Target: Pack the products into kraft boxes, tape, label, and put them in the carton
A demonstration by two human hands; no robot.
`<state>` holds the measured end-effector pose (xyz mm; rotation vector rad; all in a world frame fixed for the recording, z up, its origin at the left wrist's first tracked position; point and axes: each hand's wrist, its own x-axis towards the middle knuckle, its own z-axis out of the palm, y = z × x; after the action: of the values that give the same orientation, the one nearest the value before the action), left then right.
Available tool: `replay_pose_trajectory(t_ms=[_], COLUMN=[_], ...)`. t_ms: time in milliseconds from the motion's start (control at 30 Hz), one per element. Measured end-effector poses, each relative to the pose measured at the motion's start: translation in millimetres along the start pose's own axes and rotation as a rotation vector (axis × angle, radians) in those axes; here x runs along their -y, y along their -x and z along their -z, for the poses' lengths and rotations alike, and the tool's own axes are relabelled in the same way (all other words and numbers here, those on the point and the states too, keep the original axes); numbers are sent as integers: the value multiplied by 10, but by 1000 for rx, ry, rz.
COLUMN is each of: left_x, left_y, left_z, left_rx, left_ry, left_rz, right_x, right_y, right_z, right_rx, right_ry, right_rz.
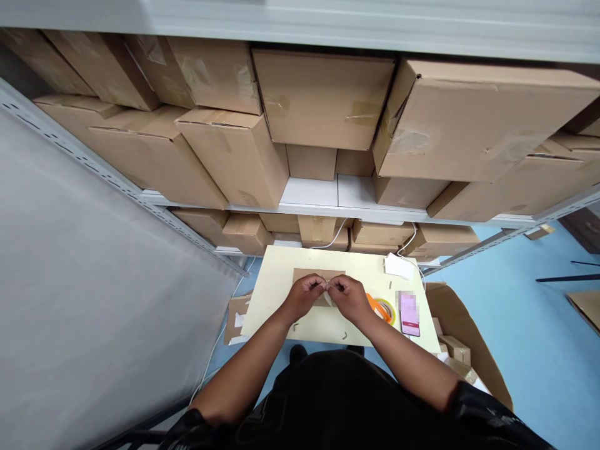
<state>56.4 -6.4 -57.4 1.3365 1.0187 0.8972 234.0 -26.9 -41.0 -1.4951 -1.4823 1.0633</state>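
Both hands meet over the middle of a pale yellow table point(272, 269). My left hand point(304, 295) is closed in a pinch, thumb against fingers. Close beside it, my right hand point(349, 296) pinches too, fingertips nearly touching the left ones. A thin pale strip point(328, 298), too small to name surely, shows between the fingertips and hangs slightly downward. Under the hands lies a flat brown cardboard piece or box point(319, 273), mostly covered by them. Just right of my right hand lie an orange tape dispenser point(374, 305) and a roll of tape point(390, 310).
A phone point(410, 317) with a pink screen lies at the table's right, below white papers point(398, 267). Shelves point(309, 192) full of cardboard boxes point(323, 100) rise behind. A large open carton point(469, 337) holding small boxes stands right; a grey wall point(94, 262) is left.
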Motion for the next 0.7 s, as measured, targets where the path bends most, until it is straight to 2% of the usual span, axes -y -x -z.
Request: replay_pose_trajectory(t_ms=[167,300,500,700], left_x=[12,32,133,271], left_y=[58,103,205,428], left_z=[10,-15,-23,221], left_rx=[-39,-54,-189,-287], left_ry=[-183,-179,-36,14], left_rz=[-78,-68,88,199], right_x=[-56,-109,-179,-132], right_y=[-14,-3,14,-58], right_z=[-62,-95,-115,-34], right_rx=[43,53,6,-106], right_ry=[-94,-101,-214,-378], right_rz=[-100,-92,-171,-229])
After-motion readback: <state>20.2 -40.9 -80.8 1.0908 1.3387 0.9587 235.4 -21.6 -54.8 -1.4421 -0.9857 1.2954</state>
